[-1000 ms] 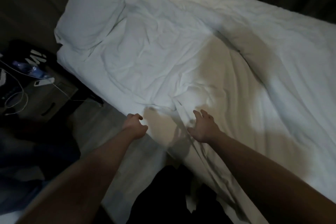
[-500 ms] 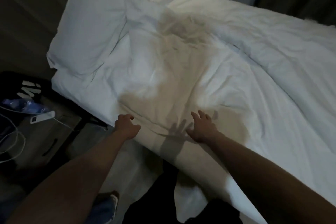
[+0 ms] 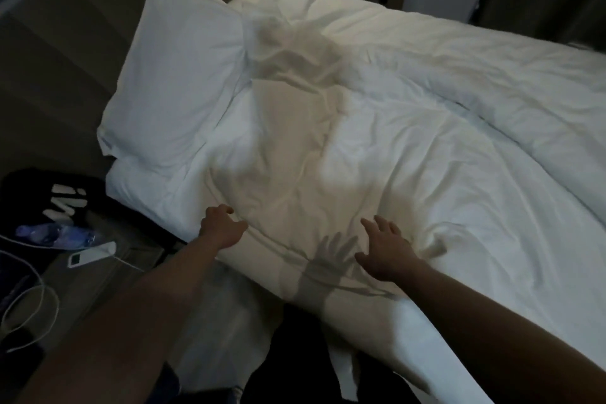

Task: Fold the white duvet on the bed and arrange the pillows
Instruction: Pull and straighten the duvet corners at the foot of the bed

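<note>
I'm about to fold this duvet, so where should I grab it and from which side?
Take the duvet by its near edge, the thick rolled hem along the side of the bed just under the left hand and right hand. Come from the near side, hands apart, and pinch through the hem; the middle is loose and crumpled, so it would only bunch.

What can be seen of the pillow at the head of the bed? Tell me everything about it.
The pillow is white, plump and rectangular, in a smooth fabric case with a flat flanged edge at its near corner. It lies tilted at the bed's upper left, against the dark headboard wall. Its right side meets the rumpled white duvet. Neither hand touches it. A second white cushion-like layer shows beneath; what it is cannot be told.
</note>
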Tool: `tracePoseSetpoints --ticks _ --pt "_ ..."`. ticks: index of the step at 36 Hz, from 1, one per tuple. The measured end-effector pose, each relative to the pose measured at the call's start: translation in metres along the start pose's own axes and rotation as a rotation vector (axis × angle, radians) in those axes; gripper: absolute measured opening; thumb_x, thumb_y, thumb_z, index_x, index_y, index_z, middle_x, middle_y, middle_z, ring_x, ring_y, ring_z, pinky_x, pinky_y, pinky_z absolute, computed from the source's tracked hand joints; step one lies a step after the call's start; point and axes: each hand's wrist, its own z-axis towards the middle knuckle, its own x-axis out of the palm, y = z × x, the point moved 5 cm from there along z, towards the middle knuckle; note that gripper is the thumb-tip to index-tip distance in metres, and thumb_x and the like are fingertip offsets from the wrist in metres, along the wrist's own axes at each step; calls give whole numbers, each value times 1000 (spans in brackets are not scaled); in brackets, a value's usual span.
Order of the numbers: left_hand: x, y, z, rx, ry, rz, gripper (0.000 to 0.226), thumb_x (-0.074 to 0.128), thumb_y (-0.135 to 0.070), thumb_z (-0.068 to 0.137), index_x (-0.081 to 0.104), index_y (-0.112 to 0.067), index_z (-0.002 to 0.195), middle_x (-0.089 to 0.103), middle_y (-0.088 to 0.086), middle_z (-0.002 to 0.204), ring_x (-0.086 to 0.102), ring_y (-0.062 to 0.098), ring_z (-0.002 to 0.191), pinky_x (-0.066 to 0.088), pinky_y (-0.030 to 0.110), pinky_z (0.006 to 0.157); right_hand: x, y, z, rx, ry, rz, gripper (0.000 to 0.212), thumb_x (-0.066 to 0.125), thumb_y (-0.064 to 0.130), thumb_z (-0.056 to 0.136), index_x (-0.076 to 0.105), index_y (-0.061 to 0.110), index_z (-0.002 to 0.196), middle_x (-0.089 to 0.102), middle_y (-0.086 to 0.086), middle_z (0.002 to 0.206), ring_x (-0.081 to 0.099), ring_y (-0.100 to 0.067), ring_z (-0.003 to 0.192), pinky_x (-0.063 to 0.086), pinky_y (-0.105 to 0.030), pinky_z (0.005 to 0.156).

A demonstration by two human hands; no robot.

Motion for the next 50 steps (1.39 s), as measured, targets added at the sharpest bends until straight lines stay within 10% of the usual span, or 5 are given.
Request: tracePoseSetpoints --ticks 21,28,36,43,50 --pt "6 -1 292 -183 238 -525 154 92 -65 19 32 -6 149 54 7 140 61 27 116 53 43 94 45 80 163 195 -47 262 81 59 50 92 17 23 156 14 -4 164 15 -26 150 26 -41 118" --pt "-39 -74 230 283 71 166 45 57 -30 83 63 -21 127 64 11 127 58 34 119 43 38 101 18 112 164 263 -47 424 78 61 45 91 23 20 154 25 -9 159 35 -32 141 31 -41 114" --pt "-93 -70 98 945 -290 340 18 52 -23 64 58 -21 81 62 -1 84 57 28 86 23 35 90 -35 154 144 366 -8 1087 55 54 54 94 48 17 135 58 -12 122 57 -32 113 51 -46 94" --pt "-131 -33 -10 1128 -422 151 24 49 -18 66 55 -24 89 60 -2 83 52 21 83 27 37 95 -64 212 122 254 -4 1002 64 61 69 80 63 7 94 66 -9 92 66 -26 88 58 -44 82" --pt "-152 24 -39 1000 -521 139 18 54 -22 64 53 -29 81 58 -1 73 53 23 79 32 41 93 -54 264 120 106 109 817 6 56 11 90 60 7 88 61 -11 85 57 -17 60 49 -19 43"
